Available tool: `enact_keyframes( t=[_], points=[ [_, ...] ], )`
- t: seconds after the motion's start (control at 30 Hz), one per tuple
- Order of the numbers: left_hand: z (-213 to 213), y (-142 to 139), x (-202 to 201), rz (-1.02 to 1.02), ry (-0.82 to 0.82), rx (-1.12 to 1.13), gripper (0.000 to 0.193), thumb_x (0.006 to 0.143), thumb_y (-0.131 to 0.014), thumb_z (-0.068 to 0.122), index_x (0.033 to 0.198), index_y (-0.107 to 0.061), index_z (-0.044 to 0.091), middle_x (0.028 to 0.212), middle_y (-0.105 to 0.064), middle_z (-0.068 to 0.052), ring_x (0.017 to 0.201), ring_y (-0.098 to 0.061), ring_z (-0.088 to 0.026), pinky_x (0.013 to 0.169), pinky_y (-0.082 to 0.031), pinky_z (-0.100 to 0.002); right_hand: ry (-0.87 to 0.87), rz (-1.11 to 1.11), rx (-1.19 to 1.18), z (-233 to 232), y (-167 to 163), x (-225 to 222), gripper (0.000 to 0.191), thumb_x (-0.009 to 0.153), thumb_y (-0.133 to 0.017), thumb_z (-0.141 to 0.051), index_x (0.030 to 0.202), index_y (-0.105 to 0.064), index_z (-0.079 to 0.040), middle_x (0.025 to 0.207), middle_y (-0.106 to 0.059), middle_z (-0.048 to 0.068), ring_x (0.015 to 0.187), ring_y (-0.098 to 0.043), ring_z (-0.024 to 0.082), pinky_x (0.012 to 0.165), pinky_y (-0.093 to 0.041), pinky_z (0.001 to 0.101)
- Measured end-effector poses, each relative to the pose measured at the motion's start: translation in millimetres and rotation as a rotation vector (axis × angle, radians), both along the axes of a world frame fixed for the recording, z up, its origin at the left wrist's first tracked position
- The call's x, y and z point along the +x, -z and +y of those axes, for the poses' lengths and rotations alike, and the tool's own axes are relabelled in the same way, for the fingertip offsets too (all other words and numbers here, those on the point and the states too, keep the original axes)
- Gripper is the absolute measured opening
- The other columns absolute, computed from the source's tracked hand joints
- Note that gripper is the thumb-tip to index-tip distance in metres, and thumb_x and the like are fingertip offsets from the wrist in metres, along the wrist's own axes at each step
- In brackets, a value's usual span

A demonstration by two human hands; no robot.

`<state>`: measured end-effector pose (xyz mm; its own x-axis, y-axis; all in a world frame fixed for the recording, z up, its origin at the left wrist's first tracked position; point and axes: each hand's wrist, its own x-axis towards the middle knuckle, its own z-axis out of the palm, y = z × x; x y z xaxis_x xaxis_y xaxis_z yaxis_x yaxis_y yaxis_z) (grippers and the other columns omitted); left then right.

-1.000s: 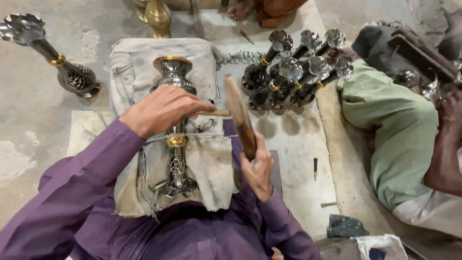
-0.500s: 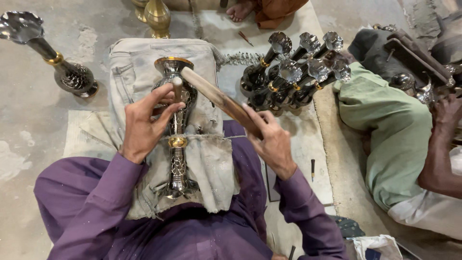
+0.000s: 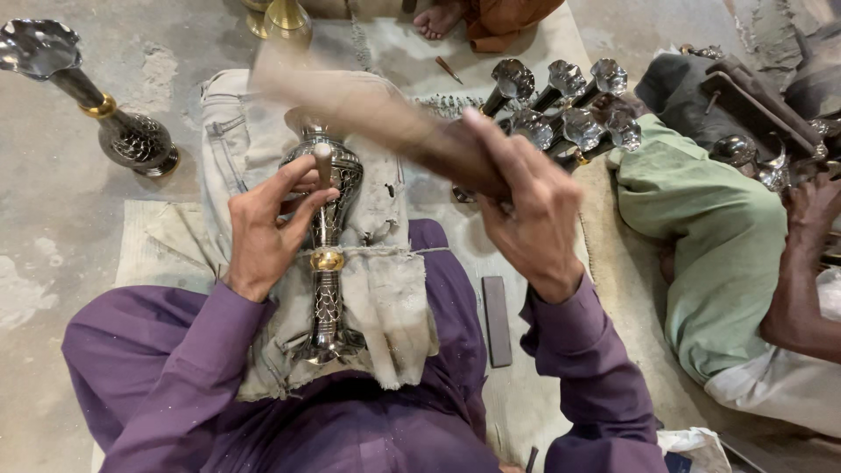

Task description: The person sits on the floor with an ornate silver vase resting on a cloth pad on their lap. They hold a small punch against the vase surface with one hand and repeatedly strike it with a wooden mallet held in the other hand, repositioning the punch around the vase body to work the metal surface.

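Worker seated on floor, silver vase (image 3: 326,254) lying lengthwise on cloth-padded (image 3: 385,298) lap, mouth pointing away from body. Vase is tied down w/ string at its gold collar (image 3: 327,259).

L hand (image 3: 267,232): grip clenched on a small punch/chisel (image 3: 322,166), tip set on vase shoulder, directly under fingers. R hand (image 3: 530,215): grip clenched on wooden mallet (image 3: 377,109), head blurred, up and to the left of the hand, above the punch.

Progress, judged: engraved mesh pattern visible on vase belly and lower stem; extent of unworked area can't be told from this angle. Work looks mid-course, striking under way, not finished.

Surroundings: dark flat bar (image 3: 497,320) on mat just below R hand. Batch of similar silver vases (image 3: 561,109) lying beyond R hand; whether finished, can't tell. One vase (image 3: 92,101) lies on floor well left of L hand. Second person, green garment (image 3: 710,236), to the right, own hand (image 3: 810,206) busy at separate job.
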<state>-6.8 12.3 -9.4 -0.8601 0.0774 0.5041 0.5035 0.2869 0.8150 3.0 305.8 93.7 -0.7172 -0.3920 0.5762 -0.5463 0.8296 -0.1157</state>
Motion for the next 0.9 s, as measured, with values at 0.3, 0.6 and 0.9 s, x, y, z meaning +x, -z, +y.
enact_keyframes(
  t=[0.3, 0.6, 0.9],
  points=[
    [0, 2, 4, -0.010, -0.077, 0.029, 0.042, 0.096, -0.077, 0.002, 0.134, -0.060, 0.006, 0.108, -0.077, -0.012, 0.097, -0.077, -0.017, 0.079, -0.064, -0.030, 0.118, 0.072, 0.316, -34, -28, -3, 0.071, 0.090, -0.081, -0.019, 0.153, -0.050, -0.031, 0.090, -0.069, -0.002, 0.069, -0.061, 0.015, 0.058, -0.048, 0.0339],
    [-18, 1, 28, -0.068, -0.136, 0.145, 0.044, 0.100, -0.077, 0.005, 0.138, -0.055, 0.006, 0.107, -0.077, -0.014, 0.096, -0.077, -0.020, 0.073, -0.062, -0.032, 0.002, -0.471, -0.353, -27, 2, 24, 0.044, 0.084, -0.067, -0.006, 0.128, -0.065, -0.010, 0.085, -0.070, -0.001, 0.062, -0.059, 0.010, 0.059, -0.051, 0.0276],
    [6, 33, 106, -0.584, 0.020, 0.896, 0.051, 0.087, -0.072, 0.002, 0.131, -0.045, 0.000, 0.100, -0.074, -0.017, 0.087, -0.075, -0.022, 0.074, -0.064, -0.035, -0.212, -0.774, -0.427, -83, 77, 136, 0.046, 0.075, -0.091, -0.021, 0.111, -0.068, -0.006, 0.095, -0.073, 0.014, 0.085, -0.073, 0.030, 0.073, -0.058, 0.0365]
  ],
)
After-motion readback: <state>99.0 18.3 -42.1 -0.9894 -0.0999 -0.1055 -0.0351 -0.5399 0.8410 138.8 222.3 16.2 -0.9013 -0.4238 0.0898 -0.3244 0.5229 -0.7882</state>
